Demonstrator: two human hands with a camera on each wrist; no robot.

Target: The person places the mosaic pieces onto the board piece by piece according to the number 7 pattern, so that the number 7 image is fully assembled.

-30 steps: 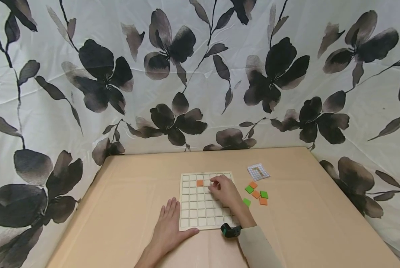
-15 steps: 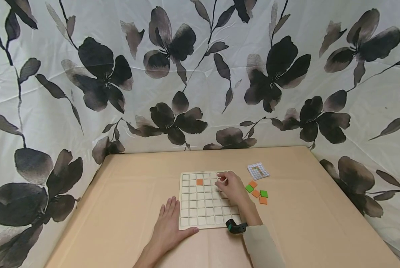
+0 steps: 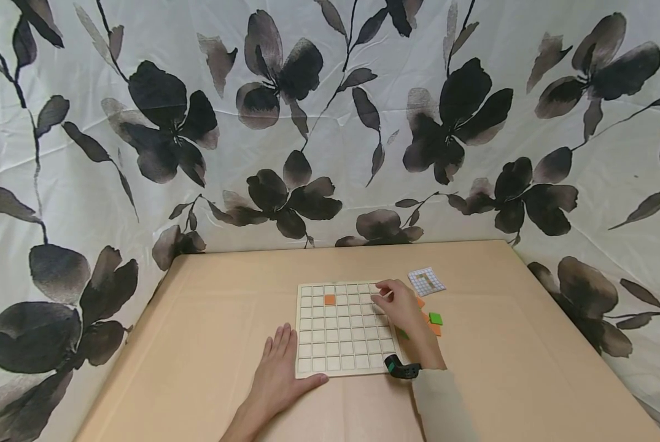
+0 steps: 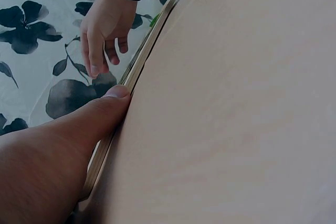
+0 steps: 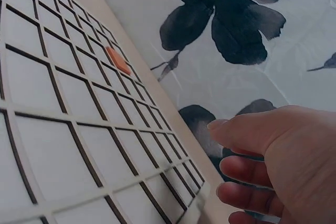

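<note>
A pale wooden grid board [image 3: 337,345] lies on the table, with one orange square tile [image 3: 330,299] in a cell of its second row from the far side. Flat beside the board's left edge rests my left hand [image 3: 277,374], its fingers straight. The thumb [image 4: 107,106] of that hand lies along the board's near edge in the left wrist view. Over the far right corner of the board hovers my right hand [image 3: 406,307], fingers loosely bent. Nothing shows between its thumb and fingers [image 5: 244,174] in the right wrist view.
Right of the board lie loose tiles, among them a green tile [image 3: 436,318] and an orange tile [image 3: 436,330], partly hidden by the right hand. A small patterned grid card [image 3: 426,281] lies behind them. A floral cloth [image 3: 363,184] hangs behind the table [image 3: 225,307].
My right hand has moved rightward from the board's upper middle to its right edge, now covering some of the loose tiles. The left hand and the orange tile on the board stay put.
</note>
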